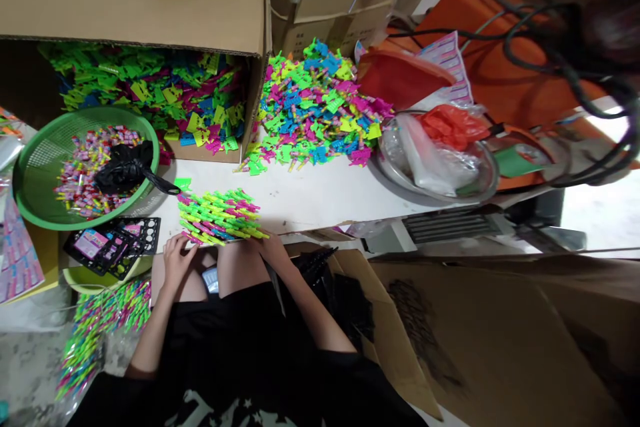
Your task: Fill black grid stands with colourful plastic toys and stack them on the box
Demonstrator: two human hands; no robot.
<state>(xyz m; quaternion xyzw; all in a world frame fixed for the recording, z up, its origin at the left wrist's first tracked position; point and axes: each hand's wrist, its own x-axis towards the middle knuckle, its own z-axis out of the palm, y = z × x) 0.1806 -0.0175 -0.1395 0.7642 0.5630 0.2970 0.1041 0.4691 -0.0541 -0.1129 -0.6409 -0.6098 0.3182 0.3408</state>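
In front of my body, at the near edge of the white tabletop, a dense block of small plastic stick toys point(220, 217) in green, yellow and pink stands in slanted rows. My left hand point(177, 259) is at its near left corner, thumb apart from the bent fingers, fingertips close to the toys. At the near right corner is my right hand point(270, 247); its fingers are mostly hidden by the toys and the edge. Whatever supports the rows cannot be made out. Just behind the block lies a loose bright green piece point(183, 183).
A green basket point(30, 147) of small wrapped pieces stands left, with black perforated trays point(113, 247) nearby. Behind are an open cardboard box point(100, 13) of plastic parts and a loose colourful pile point(320, 107). A metal bowl point(485, 190) holding bags sits right.
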